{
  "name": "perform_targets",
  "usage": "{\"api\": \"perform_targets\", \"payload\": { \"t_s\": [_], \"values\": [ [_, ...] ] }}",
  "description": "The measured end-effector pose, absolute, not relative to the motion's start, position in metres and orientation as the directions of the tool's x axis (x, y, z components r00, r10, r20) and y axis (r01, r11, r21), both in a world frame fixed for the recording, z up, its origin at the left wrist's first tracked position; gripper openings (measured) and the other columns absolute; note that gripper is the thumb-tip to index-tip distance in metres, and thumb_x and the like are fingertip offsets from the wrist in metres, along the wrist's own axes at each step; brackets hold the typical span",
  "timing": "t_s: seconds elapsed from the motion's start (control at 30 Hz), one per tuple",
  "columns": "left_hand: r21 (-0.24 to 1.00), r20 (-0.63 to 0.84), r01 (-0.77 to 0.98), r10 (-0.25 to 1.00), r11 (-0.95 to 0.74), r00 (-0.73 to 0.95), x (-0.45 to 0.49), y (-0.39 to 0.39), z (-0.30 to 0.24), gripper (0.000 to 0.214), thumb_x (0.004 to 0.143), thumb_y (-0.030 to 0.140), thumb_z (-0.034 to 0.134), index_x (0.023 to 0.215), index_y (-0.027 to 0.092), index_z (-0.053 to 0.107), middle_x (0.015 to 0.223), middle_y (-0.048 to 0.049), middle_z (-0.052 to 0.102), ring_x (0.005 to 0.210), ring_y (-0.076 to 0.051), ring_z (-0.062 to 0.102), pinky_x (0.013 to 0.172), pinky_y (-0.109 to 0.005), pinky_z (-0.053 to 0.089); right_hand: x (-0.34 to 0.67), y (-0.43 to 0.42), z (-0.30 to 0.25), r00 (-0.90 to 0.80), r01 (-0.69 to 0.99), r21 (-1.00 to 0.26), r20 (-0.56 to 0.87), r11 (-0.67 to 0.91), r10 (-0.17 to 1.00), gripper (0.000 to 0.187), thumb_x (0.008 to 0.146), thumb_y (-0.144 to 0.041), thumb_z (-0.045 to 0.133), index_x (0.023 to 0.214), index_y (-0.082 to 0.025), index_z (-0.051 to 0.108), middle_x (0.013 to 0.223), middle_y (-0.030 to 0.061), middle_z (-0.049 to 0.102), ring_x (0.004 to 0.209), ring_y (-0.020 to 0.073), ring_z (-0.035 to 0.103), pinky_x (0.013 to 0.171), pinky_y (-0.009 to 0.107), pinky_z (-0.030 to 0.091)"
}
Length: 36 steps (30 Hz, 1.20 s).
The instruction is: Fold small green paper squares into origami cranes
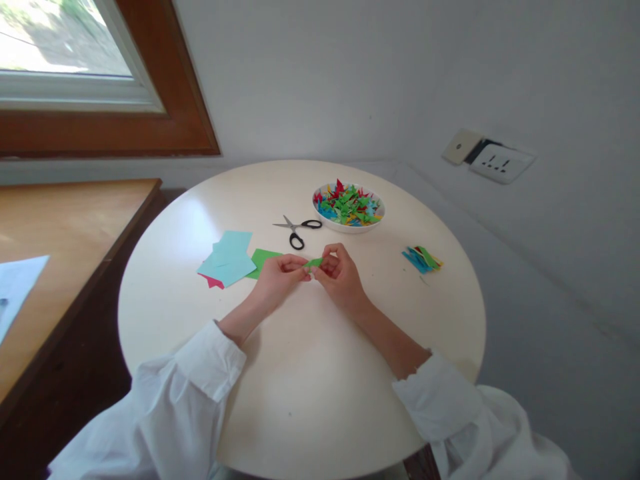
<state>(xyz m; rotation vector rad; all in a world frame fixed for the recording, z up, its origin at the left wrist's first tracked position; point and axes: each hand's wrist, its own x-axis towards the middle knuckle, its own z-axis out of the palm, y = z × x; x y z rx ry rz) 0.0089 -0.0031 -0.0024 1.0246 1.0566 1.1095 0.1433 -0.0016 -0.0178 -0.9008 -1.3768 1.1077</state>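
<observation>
Between my two hands is a small piece of folded green paper (315, 263), partly covered by the fingers. My left hand (281, 275) pinches its left end, and my right hand (342, 275) grips its right side with thumb and fingers. Just left of my left hand lies a green paper sheet (264, 261), partly under light blue paper squares (231, 257). A corner of red-pink paper (213, 282) sticks out beneath them. Scissors (296, 230) with black handles lie spread apart beyond my hands.
A white bowl (350, 230) full of small folded paper pieces in several colours stands at the back of the round white table (310, 400). Paper strips (423, 260) lie at the right. A wooden desk (75, 220) is at the left, and a wall with sockets (501, 162) rises behind.
</observation>
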Motion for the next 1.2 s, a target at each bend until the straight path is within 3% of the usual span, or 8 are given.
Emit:
{"api": "perform_targets", "payload": {
  "t_s": [0.2,0.3,0.4,0.57,0.87,1.2],
  "values": [
    [0.979,-0.070,-0.182,0.990,0.092,0.125,0.006,-0.002,-0.002,0.024,0.054,0.021,0.074,0.073,0.011,0.063,0.060,-0.0016,0.066,0.058,-0.012,0.061,0.061,-0.025,0.047,0.144,-0.001,-0.014,-0.138,-0.144,-0.972,0.206,0.186,0.969,0.033,0.065,-0.026,0.063,0.082,-0.024,0.035,0.058,-0.0088,0.056,0.051,0.0080,0.050,0.051,0.021,0.038],
    [0.976,-0.049,-0.200,0.987,0.080,0.156,0.006,-0.003,0.000,0.027,0.055,0.021,0.074,0.078,0.012,0.062,0.058,-0.0010,0.067,0.058,-0.013,0.062,0.062,-0.026,0.047,0.146,0.000,-0.014,-0.124,-0.128,-0.983,0.148,0.132,0.981,0.036,0.065,-0.035,0.065,0.083,-0.024,0.035,0.053,-0.0106,0.051,0.044,0.0073,0.044,0.046,0.020,0.034],
    [0.977,-0.039,-0.199,0.980,0.079,0.196,0.007,-0.005,0.003,0.029,0.055,0.021,0.075,0.079,0.013,0.060,0.059,-0.0010,0.068,0.058,-0.014,0.063,0.064,-0.026,0.048,0.147,0.002,-0.014,-0.131,-0.007,-0.990,0.138,0.138,0.982,0.030,0.069,-0.044,0.060,0.072,-0.022,0.040,0.046,-0.0098,0.044,0.040,0.0064,0.036,0.041,0.020,0.028],
    [0.977,-0.068,-0.178,0.964,0.116,0.257,0.007,-0.004,0.002,0.029,0.056,0.022,0.075,0.080,0.014,0.062,0.062,-0.0014,0.068,0.062,-0.015,0.064,0.066,-0.027,0.048,0.150,0.001,-0.012,-0.155,0.213,-0.940,0.235,0.265,0.959,0.041,0.078,-0.047,0.047,0.048,-0.020,0.038,0.042,-0.0066,0.036,0.041,0.0063,0.031,0.043,0.023,0.025],
    [0.985,-0.128,-0.060,0.916,0.163,0.381,0.003,-0.003,-0.004,0.017,0.066,0.027,0.067,0.071,0.011,0.067,0.070,-0.0049,0.066,0.065,-0.013,0.059,0.068,-0.029,0.049,0.153,0.001,-0.013,-0.215,0.247,-0.925,0.239,0.289,0.947,0.041,0.077,-0.046,0.048,0.048,-0.020,0.036,0.043,-0.0067,0.034,0.043,0.0069,0.029,0.043,0.024,0.023],
    [0.996,-0.015,0.085,0.912,-0.022,0.409,0.001,0.000,-0.008,0.018,0.073,0.030,0.059,0.073,0.012,0.065,0.067,-0.0044,0.063,0.062,-0.012,0.057,0.062,-0.025,0.045,0.154,0.002,-0.013,-0.225,0.175,-0.952,0.211,0.252,0.951,0.048,0.077,-0.057,0.044,0.047,-0.020,0.041,0.043,-0.0047,0.039,0.042,0.0079,0.033,0.044,0.025,0.026]
  ]
}}
